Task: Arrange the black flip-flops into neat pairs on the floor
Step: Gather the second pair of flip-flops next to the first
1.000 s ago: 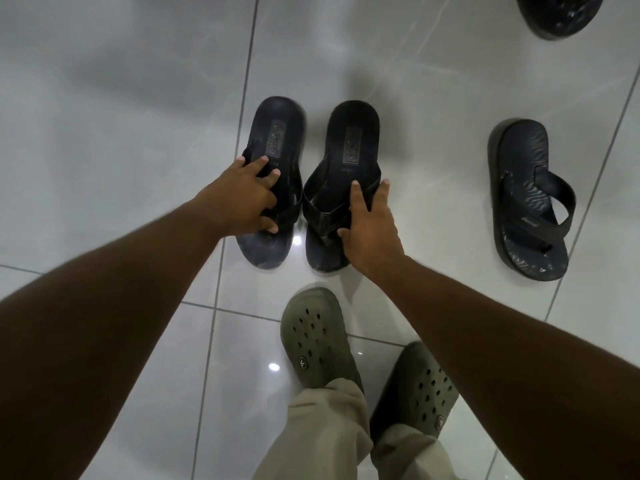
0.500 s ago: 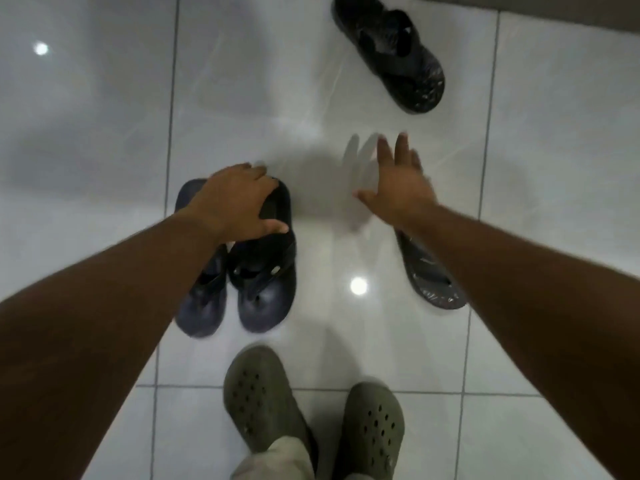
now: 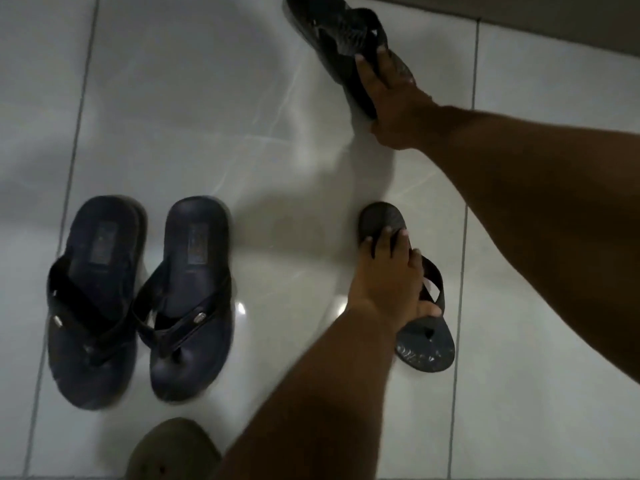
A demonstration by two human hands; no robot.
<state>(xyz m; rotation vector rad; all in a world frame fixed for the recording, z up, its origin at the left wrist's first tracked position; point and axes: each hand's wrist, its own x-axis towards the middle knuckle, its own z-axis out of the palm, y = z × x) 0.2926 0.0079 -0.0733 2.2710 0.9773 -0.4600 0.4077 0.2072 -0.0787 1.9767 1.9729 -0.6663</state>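
Observation:
Two dark flip-flops lie side by side as a pair at the left, one (image 3: 93, 306) beside the other (image 3: 192, 299), toes pointing toward me. A third black flip-flop (image 3: 424, 344) lies on the white tiled floor at the right; my left hand (image 3: 388, 285) grips it across the middle, fingers on the heel part, thumb by the strap. A fourth black flip-flop (image 3: 332, 32) lies slanted at the top, near the wall. My right hand (image 3: 391, 95) holds its near end, fingers laid on the sole.
The toe of my olive-green clog (image 3: 173, 452) shows at the bottom edge. A dark wall base (image 3: 554, 15) runs along the top right. Glossy floor tiles (image 3: 194, 116) with grey grout lines lie between the pair and the two held flip-flops.
My left hand has left the pair and crossed to the right flip-flop. My right hand has reached farther out and taken the far flip-flop. The view has shifted right.

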